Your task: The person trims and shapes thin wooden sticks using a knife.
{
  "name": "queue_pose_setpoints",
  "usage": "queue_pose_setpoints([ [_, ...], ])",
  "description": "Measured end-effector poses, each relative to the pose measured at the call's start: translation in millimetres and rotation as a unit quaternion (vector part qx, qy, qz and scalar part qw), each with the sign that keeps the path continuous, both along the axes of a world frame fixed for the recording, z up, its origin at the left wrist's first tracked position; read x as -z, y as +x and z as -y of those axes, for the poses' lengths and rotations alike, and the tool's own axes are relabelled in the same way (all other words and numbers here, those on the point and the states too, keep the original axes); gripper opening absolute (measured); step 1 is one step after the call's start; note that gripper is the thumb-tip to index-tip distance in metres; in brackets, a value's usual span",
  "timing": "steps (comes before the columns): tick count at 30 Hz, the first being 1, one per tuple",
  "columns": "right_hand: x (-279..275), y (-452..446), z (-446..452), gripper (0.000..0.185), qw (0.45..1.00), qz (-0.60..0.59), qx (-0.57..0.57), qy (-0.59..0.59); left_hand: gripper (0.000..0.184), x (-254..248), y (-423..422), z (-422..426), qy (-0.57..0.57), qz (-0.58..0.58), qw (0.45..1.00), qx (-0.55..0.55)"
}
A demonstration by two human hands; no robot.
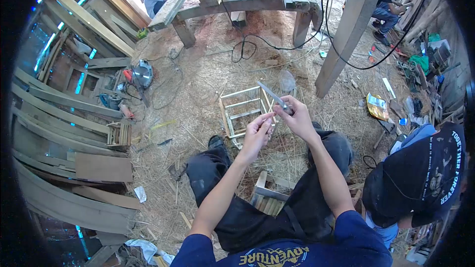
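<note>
A knife with a long pale blade is gripped in my right hand, its tip pointing up and to the left. My left hand is closed, fingers pinched together right beside the knife's handle end. Whatever lies between those fingers is too small to make out. Below and beyond both hands, a small frame of thin wooden sticks rests on the straw-strewn floor between my feet. My hands partly cover its right side.
A slatted wooden piece lies between my legs. To the left are a circular saw and stacked boards. A workbench stands ahead, a post to its right. Cables cross the floor. One person is close on my right; others are farther off.
</note>
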State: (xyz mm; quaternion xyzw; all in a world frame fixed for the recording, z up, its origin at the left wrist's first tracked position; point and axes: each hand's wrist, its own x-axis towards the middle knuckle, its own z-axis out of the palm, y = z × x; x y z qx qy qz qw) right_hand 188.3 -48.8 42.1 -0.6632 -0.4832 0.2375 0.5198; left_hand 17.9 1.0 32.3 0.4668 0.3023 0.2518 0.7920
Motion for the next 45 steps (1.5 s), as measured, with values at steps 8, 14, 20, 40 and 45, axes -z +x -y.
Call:
queue_pose_setpoints([
  [8,-0.3,5.0,-0.9,0.021,0.998,-0.015,-0.065,-0.020,0.034,9.5,1.7,-3.4,-0.010,-0.011,1.000,0.004],
  [14,-5.1,3.1,5.7,0.018,0.999,0.005,-0.049,0.005,0.029,7.4,8.0,-1.1,0.004,-0.030,1.000,0.003],
  [20,9.5,-4.9,5.4,0.019,0.962,0.271,0.017,0.013,0.023,19.1,25.2,-0.8,0.053,-0.060,0.996,-0.048],
  [40,-5.5,12.1,16.9,0.017,0.984,-0.168,-0.063,-0.012,0.029,3.2,15.8,5.8,0.105,-0.018,0.994,0.014],
  [45,-0.6,7.9,11.4,0.020,0.975,-0.215,-0.049,0.016,0.029,-3.6,13.1,2.5,0.087,-0.001,0.996,0.034],
])
